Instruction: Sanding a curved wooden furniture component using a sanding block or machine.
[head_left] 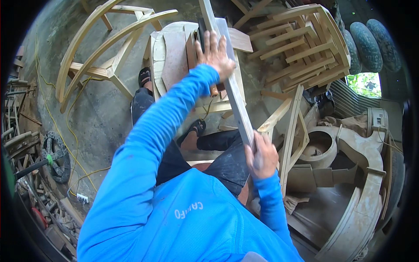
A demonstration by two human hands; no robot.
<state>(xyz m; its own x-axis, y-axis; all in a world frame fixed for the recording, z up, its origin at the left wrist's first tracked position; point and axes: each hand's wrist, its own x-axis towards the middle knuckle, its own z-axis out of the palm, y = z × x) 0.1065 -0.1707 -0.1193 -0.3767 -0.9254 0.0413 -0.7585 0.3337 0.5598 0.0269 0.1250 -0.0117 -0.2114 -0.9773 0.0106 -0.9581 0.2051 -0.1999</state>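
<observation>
A long, narrow wooden strip (237, 102) runs slantwise from the top of the view down to my lap. My left hand (214, 56) lies on the strip's upper part, fingers stretched and apart, palm pressing down. Around the near end of the strip, my right hand (263, 156) is closed. Under and beside the strip shows a flat grey metal surface (221, 28), partly hidden by my left hand. A small orange-brown handle-like piece (214, 91) sticks out below my left wrist. These rest over a low wooden bench (158, 65) in front of me.
Curved wooden frames (111, 70) stand at the left, and slatted wooden frames (305, 48) are piled at the right. A yellow cord (65, 142) crosses the floor to a white socket block (82, 198). A large machine with a round opening (316, 146) sits right.
</observation>
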